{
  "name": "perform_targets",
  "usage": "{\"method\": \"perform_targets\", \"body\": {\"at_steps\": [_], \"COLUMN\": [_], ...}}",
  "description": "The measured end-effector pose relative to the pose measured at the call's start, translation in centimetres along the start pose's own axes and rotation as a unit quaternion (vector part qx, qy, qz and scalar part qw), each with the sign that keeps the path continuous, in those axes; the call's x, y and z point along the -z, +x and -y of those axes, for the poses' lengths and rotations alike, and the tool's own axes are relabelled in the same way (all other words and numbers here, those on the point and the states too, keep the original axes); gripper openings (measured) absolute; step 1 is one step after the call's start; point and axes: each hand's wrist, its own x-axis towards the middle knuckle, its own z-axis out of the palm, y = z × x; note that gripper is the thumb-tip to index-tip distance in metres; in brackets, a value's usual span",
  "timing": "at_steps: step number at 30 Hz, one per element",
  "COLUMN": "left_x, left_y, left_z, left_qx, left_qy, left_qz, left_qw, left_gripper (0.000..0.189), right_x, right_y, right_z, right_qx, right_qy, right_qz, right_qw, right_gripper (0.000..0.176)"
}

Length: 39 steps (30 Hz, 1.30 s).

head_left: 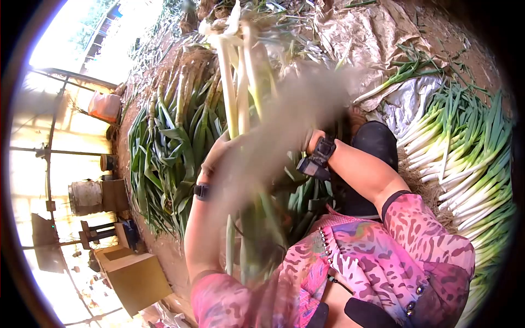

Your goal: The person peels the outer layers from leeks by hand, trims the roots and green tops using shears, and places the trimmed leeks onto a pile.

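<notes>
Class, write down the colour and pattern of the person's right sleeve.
Pink with a dark animal-style print; the head view shows the right sleeve clearest.

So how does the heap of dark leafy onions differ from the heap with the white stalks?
The leafy heap has broad dark leaves and brown, dirty root ends; the white-stalked heap has clean pale stalks. The leafy heap lies loose and tangled, the white-stalked heap in neat rows. Both are long onions lying flat.
</notes>
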Motion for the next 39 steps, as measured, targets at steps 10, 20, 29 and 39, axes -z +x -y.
{"method": "perform_targets", "body": {"at_steps": [10, 20, 29, 39], "left_x": [1.8, -4.4, -3.2, -6.7], "left_y": [-6.3, -8.9, -11.1, -9.5], "left_z": [-1.3, -8.1, -8.2, -4.1], "left_qx": [-0.078, -0.135, -0.134, -0.069], "left_qy": [-0.039, 0.222, 0.188, 0.117], "left_qz": [-0.042, -0.060, -0.059, 0.092], "left_qw": [0.995, 0.964, 0.971, 0.986], "left_gripper": [0.044, 0.046, 0.034, 0.052], "right_x": [0.0, -8.5, 2.4, 10.8], "right_y": [-3.9, -6.3, -6.1, 6.0], "right_z": [7.5, 11.1, 12.7, 15.9], "right_qx": [0.212, 0.147, 0.344, 0.045], "right_qy": [-0.175, -0.185, -0.396, -0.314], "right_qz": [-0.068, 0.103, -0.312, -0.099], "right_qw": [0.959, 0.966, 0.792, 0.943], "right_gripper": [0.066, 0.042, 0.084, 0.062]}}
